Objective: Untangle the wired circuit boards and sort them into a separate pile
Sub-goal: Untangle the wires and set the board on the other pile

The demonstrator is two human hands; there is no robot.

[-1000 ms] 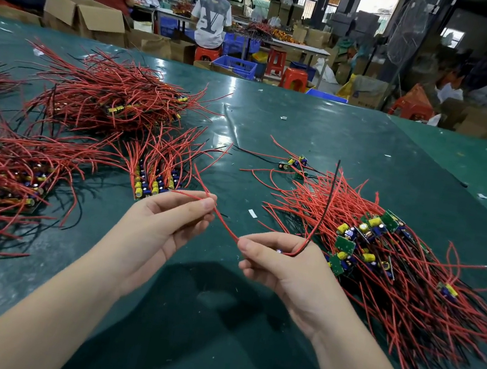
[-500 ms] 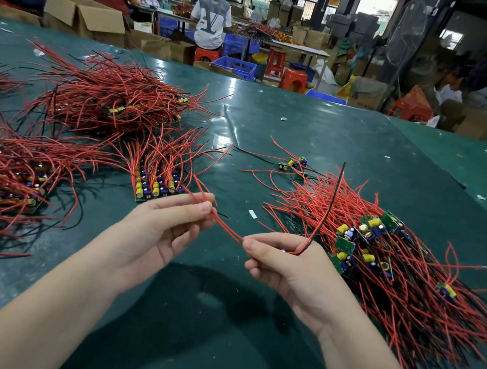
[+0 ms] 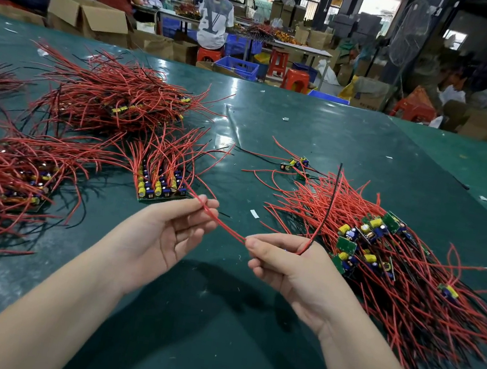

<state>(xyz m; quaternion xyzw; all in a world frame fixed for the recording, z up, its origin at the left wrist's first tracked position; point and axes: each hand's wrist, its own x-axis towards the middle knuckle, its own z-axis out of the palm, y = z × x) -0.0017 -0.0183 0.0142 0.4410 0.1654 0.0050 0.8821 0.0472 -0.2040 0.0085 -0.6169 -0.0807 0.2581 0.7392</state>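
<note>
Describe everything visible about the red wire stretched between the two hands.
The red wire is thin, with glossy red insulation, apparently a close pair of strands. It runs nearly straight, slanting down from the left hand, which pinches it between thumb and fingertips, to the right hand, which pinches its other part. It hangs above the green table, not touching it. Beyond the left hand it continues toward the aligned boards. No board on it shows.

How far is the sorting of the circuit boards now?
Done: a neat row of boards lies sorted. In hand: left hand and right hand pinch one red wire. Left: the tangled pile at right.
</note>
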